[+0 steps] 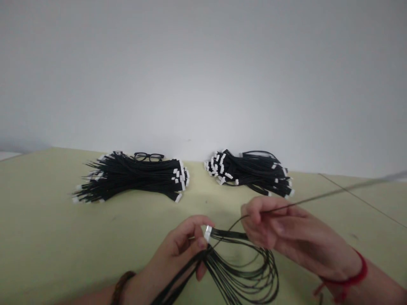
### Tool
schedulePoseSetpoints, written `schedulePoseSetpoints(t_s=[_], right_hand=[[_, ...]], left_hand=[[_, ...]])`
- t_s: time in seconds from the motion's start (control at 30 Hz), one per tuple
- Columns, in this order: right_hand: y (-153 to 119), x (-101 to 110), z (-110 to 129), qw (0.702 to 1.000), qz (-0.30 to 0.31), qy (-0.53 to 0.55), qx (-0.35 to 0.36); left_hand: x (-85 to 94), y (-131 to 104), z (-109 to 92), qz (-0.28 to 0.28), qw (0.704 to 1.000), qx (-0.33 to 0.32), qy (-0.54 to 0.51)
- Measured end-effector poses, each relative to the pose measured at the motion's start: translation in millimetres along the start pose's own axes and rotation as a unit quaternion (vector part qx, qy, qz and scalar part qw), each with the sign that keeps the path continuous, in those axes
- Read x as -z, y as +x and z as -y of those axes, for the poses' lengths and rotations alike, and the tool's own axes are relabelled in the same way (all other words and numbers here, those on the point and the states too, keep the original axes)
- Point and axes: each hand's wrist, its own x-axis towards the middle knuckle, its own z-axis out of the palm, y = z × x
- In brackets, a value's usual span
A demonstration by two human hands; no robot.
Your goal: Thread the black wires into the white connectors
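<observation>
two heaps of black leads lie on the yellow-green worktop (47, 237), which meets a pale wall behind. the left heap (133, 177) is the longer one, with white plugs at both ends; a pair of black glasses (148, 156) sits just behind it, touching its back edge. the right heap (251, 171) lies beside the left heap, apart from it by a strip of bare worktop, with its white plugs mostly at the end nearer the left heap.

nearer the camera than the left heap, both hands work on a bundle (244, 271) of black leads that loops in a curve above the worktop. the right hand (280, 235) has its fingers closed on a single lead (333, 192), pinched between thumb and forefinger; that lead runs taut and blurred away from the left heap toward the picture's edge. a red cord (345, 277) circles the right wrist. the left hand (182, 245), in front of the left heap, has its fingers closed on the bundle, thumb and forefinger pinching its white plug (208, 233) while the leads pass down under the palm. a brown band (122, 284) is on the left wrist.
</observation>
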Motion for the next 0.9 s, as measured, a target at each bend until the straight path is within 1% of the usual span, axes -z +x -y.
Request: schedulePoseSetpoints(t_s=[0.07,0.1,0.17,0.2,0.23,0.27,0.33,0.37,0.4,0.43,0.47,0.5,0.53,0.57,0.6,0.63,0.67,0.7,0.8,0.9], right_hand=[[3,6,7,0.992,-0.074,-0.017,0.101],[4,8,12,0.981,-0.120,0.007,0.155],[1,9,27,0.941,-0.208,0.101,0.246],[-2,8,34,0.922,-0.237,0.139,0.273],[-6,6,41,0.914,-0.255,0.143,0.283],[-10,3,45,0.917,-0.264,0.111,0.277],[-16,-6,44,0.941,-0.248,-0.015,0.229],[-18,-13,39,0.951,-0.228,-0.089,0.189],[-18,-20,30,0.953,-0.204,-0.167,0.150],[-18,-27,19,0.952,-0.188,-0.212,0.113],[-17,-34,6,0.925,-0.174,-0.326,0.085],[-15,-39,-6,0.871,-0.175,-0.449,0.093],[-14,-44,-17,0.802,-0.179,-0.552,0.144],[-12,-46,-27,0.739,-0.172,-0.623,0.189],[-12,-48,-34,0.683,-0.165,-0.674,0.229],[-11,-48,-39,0.643,-0.155,-0.703,0.259],[-11,-48,-43,0.620,-0.145,-0.719,0.278],[-11,-47,-44,0.609,-0.137,-0.729,0.282],[-12,-45,-46,0.592,-0.120,-0.742,0.292],[-13,-45,-47,0.577,-0.110,-0.752,0.299]], left_hand=[[-1.8,-1,-5,-0.017,1.000,0.014,0.019],[-1.7,-2,-6,-0.017,0.999,0.016,0.025],[0.6,-2,-5,-0.010,0.999,0.014,0.032],[2.5,-1,-2,-0.003,0.999,0.009,0.034],[4.7,0,0,0.005,0.999,0.005,0.034],[6.9,1,4,0.008,0.999,-0.001,0.033],[10.0,3,9,0.007,1.000,-0.014,0.024],[10.7,3,11,0.008,1.000,-0.019,0.013],[10.7,4,12,0.006,1.000,-0.023,0.000],[10.1,4,13,0.004,1.000,-0.024,-0.013],[9.0,3,13,0.001,0.999,-0.027,-0.026],[7.6,2,12,-0.001,0.999,-0.030,-0.036],[6.1,1,11,-0.003,0.999,-0.032,-0.044],[4.6,0,10,-0.002,0.998,-0.033,-0.051],[3.3,-1,9,0.002,0.998,-0.033,-0.059],[2.2,-2,9,0.012,0.997,-0.033,-0.069],[1.3,-3,8,0.024,0.996,-0.033,-0.080],[0.8,-4,7,0.037,0.995,-0.032,-0.090],[0.2,-6,6,0.066,0.992,-0.027,-0.101],[-0.3,-6,6,0.078,0.992,-0.029,-0.096]])
